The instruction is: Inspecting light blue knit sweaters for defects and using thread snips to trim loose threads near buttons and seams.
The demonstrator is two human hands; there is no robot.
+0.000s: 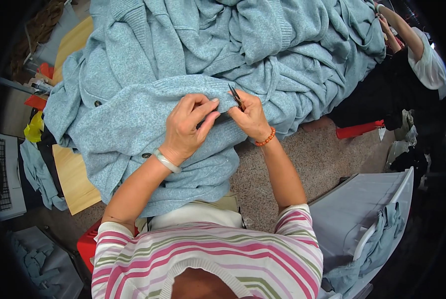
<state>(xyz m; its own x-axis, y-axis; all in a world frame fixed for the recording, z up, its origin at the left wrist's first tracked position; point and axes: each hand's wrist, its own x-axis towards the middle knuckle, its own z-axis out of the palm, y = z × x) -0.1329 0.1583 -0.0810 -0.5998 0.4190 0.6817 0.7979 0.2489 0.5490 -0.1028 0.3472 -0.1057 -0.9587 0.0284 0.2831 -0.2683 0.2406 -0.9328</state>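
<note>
Left hand [187, 127] pinches a fold of the blue cardigan [133, 119], fingers closed on the knit; right hand [250, 117] grips small snips [236, 96], blades at the cuff edge; the cardigan drapes over the lap from the pile [263, 35] on the far surface [73, 174]; another person's arm [407, 35] works far right.

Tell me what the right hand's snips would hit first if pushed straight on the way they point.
Likely the heaped blue-grey cardigans: the right hand aims its snips up and away over the knit edge into that pile. Depth is uncertain.
</note>
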